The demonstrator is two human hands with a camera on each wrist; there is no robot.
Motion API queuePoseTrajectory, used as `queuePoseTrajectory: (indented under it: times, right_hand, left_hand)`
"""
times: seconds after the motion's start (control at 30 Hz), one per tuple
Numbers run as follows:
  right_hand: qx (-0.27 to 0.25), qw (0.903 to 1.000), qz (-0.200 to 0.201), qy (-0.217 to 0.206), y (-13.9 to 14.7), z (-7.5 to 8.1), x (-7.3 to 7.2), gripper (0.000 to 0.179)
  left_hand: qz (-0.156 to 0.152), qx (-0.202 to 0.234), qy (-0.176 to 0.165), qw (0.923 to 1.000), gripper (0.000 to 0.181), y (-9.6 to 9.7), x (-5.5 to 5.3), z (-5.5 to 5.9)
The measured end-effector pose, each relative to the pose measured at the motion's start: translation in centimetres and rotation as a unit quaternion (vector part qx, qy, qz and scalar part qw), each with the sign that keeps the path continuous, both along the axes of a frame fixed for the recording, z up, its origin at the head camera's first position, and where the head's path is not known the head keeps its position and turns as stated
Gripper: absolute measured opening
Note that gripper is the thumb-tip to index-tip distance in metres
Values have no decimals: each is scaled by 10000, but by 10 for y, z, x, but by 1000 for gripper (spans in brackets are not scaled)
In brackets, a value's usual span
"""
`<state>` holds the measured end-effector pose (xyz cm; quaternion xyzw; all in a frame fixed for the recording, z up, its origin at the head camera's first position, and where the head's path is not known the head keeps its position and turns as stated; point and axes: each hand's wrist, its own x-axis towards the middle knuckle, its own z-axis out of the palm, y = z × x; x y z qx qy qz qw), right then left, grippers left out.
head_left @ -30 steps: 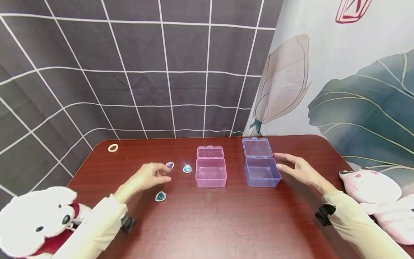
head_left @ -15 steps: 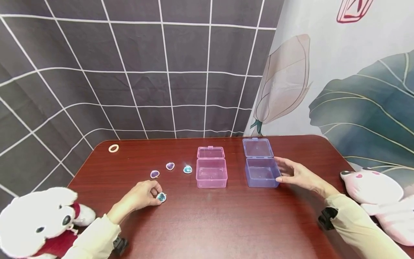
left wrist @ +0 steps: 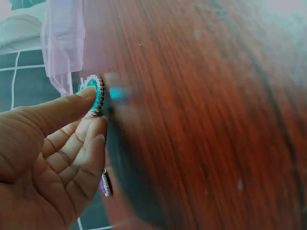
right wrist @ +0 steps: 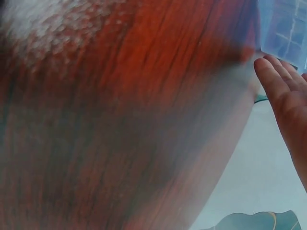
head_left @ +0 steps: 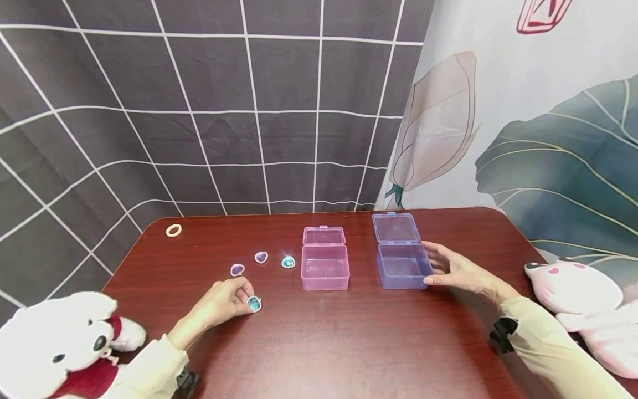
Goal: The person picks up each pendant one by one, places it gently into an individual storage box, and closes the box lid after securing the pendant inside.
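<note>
My left hand [head_left: 219, 303] pinches a teal gem with a beaded rim [head_left: 254, 303] between thumb and fingertips. In the left wrist view the thumb covers part of this gem [left wrist: 100, 93], which is held on edge over the wood. Two purple heart-shaped gems lie behind the hand, one nearer [head_left: 237, 270] and one farther [head_left: 261, 257]. A light-blue gem [head_left: 288, 262] lies beside the pink box [head_left: 325, 282]. Along the right side of the blue box [head_left: 405, 281] rests my right hand [head_left: 461, 271]; its fingers [right wrist: 271, 76] look straight in the right wrist view.
Both clear plastic boxes stand with lids raised at the back. A cream ring [head_left: 173, 230] lies at the far left of the red-brown table [head_left: 339, 343]. A white plush bear [head_left: 50, 343] sits at left, a pink plush toy [head_left: 578, 288] at right.
My left hand has come toward the front from beside the purple gems and taken hold of the teal gem, then shifted slightly right. My right hand has settled against the blue box's side.
</note>
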<state>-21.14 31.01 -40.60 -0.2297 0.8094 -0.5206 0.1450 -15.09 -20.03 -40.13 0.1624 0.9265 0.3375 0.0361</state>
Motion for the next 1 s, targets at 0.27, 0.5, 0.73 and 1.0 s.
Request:
queuePoseTrajectory:
  times: [0.27,0.5,0.73,1.0]
  right_hand:
    - [-95,9997,76,197,0,-4,0,82]
    - [190,9993,-105,315,0,-1,0,79]
    - [64,9995,-75,288,0,-1,1,79]
    - [57,9998,-55,155,-7,-3,1,81]
  left_hand:
    - [157,480,-235,9984,16,5,-7,0]
    - [375,1653,-731,9828,19,24,-30,19]
    - [-279,3194,-1350,9375,29,104,-67,53]
    - [-820,3381,-2143,9127,29,219,-96,53]
